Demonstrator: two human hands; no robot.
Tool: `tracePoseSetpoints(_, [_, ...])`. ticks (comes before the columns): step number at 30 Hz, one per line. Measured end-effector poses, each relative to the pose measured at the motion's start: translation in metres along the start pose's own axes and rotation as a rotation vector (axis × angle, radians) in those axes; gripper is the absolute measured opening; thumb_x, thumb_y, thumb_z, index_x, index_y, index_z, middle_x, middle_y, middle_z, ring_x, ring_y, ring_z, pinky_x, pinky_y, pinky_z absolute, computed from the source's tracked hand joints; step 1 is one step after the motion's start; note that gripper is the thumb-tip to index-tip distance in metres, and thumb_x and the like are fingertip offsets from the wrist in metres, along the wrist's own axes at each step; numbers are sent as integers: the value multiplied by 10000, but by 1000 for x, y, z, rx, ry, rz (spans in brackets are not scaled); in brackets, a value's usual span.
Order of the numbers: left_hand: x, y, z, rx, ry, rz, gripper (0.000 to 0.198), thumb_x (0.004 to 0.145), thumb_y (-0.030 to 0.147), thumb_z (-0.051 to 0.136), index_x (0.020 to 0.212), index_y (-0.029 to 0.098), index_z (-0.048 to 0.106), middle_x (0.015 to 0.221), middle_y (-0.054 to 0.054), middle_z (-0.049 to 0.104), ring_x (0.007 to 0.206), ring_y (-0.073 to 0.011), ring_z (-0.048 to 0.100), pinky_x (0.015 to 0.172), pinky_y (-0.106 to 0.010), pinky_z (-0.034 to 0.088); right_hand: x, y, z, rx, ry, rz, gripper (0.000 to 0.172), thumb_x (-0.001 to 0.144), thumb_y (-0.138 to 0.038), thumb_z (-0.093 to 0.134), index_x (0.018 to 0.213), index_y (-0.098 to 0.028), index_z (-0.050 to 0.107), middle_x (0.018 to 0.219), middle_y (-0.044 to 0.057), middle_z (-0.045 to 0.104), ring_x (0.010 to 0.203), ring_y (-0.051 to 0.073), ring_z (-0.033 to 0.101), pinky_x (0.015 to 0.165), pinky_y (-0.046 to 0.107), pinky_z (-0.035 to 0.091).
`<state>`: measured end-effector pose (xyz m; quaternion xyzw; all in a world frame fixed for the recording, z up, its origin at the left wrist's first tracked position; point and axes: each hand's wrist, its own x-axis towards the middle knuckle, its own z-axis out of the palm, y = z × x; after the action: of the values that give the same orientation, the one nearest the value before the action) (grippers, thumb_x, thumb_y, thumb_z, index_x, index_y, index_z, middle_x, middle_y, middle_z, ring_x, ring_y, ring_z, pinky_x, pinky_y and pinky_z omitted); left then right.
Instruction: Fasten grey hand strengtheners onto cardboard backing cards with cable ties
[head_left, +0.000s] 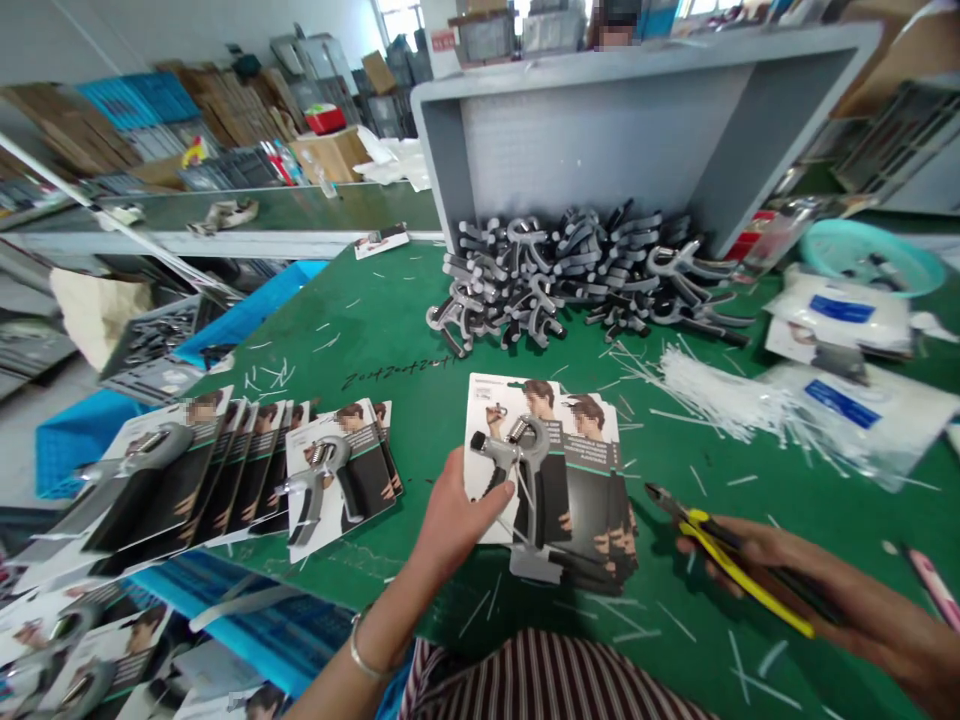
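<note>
The left hand (454, 515) is pinching a carded grip trainer (534, 470) over the worktop's (397, 330) near side, apparently steadying it, while the right hand (795, 552) is holding yellow-handled cutters (696, 522) nearby, presumably for readiness.

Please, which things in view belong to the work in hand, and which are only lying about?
Seem to belong:
carded grip, held by left hand
yellow-handled cutters, held by right hand
heap of loose grips
pile of white ties

Probably just lying about:
white scraps
pink object, right edge
red box, background
</note>
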<state>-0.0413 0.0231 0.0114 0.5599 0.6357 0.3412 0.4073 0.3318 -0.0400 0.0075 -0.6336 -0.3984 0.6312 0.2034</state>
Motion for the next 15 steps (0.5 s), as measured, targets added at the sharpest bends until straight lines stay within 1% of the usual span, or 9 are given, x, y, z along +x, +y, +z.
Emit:
tracePoseSetpoints(2, [-5, 3, -5, -93, -27, 2, 513, 776, 355, 721, 1219, 196, 518, 1136, -69, 683, 1053, -256, 641, 946, -398, 467, -16, -6, 17, 336, -175, 26, 528, 836, -528, 537, 1264, -229, 614, 1077, 147, 689, 860, 290, 674, 696, 395, 562])
tracePoseSetpoints(3, [-6, 5, -6, -133, -61, 12, 512, 775, 348, 727, 1218, 198, 518, 1144, -63, 683, 1054, -247, 641, 945, -383, 469, -21, -9, 31, 436, -250, 15, 538, 829, -499, 573, 1294, -229, 592, 1019, 135, 691, 754, 242, 663, 605, 344, 540])
tracePoseSetpoints(4, [-7, 6, -5, -160, -100, 22, 505, 775, 345, 730, 1211, 198, 524, 1150, -61, 682, 1051, -241, 641, 940, -372, 473, -23, -13, 45, 490, -327, -1, 550, 826, -455, 611, 1326, -229, 565, 986, 118, 686, 677, 193, 637, 547, 295, 507])
tracePoseSetpoints(5, [-6, 8, -3, -175, -133, 28, 500, 774, 347, 734, 1205, 195, 530, 1153, -60, 682, 1041, -237, 643, 930, -363, 477, -22, -18, 58, 502, -403, -15, 562, 830, -408, 639, 1353, -230, 540, 990, 105, 680, 647, 159, 619, 537, 265, 489])
tracePoseSetpoints(7, [-6, 13, 1, -185, -184, 28, 508, 774, 348, 737, 1210, 192, 528, 1139, -59, 684, 999, -230, 649, 888, -350, 494, -17, -31, 77, 433, -556, -31, 573, 849, -357, 662, 1385, -232, 506, 1072, 103, 668, 722, 156, 645, 627, 277, 521])
tracePoseSetpoints(8, [-6, 14, 3, -180, -200, 27, 517, 773, 343, 738, 1218, 192, 522, 1126, -56, 686, 976, -227, 651, 865, -345, 501, -13, -39, 82, 371, -624, -37, 573, 860, -358, 660, 1394, -232, 496, 1122, 108, 658, 809, 182, 665, 705, 312, 541])
tracePoseSetpoints(10, [-8, 18, 3, -148, -215, 35, 532, 764, 325, 743, 1227, 194, 519, 1099, -49, 689, 948, -225, 648, 834, -336, 505, -5, -55, 82, 241, -725, -50, 566, 876, -394, 644, 1396, -234, 489, 1181, 110, 640, 970, 238, 665, 829, 388, 546])
tracePoseSetpoints(12, [-10, 22, 2, -113, -223, 48, 540, 753, 312, 746, 1229, 193, 522, 1070, -43, 693, 926, -226, 644, 816, -331, 503, 1, -69, 77, 141, -760, -52, 525, 874, -420, 641, 1350, -229, 524, 1171, 99, 644, 1031, 256, 653, 860, 404, 546])
tracePoseSetpoints(15, [-14, 26, -1, -82, -242, 69, 530, 748, 303, 738, 1223, 192, 530, 1056, -37, 692, 902, -222, 640, 801, -323, 496, 7, -83, 73, 52, -772, -25, 444, 860, -425, 656, 1240, -208, 586, 1136, 86, 655, 1024, 250, 660, 824, 371, 558])
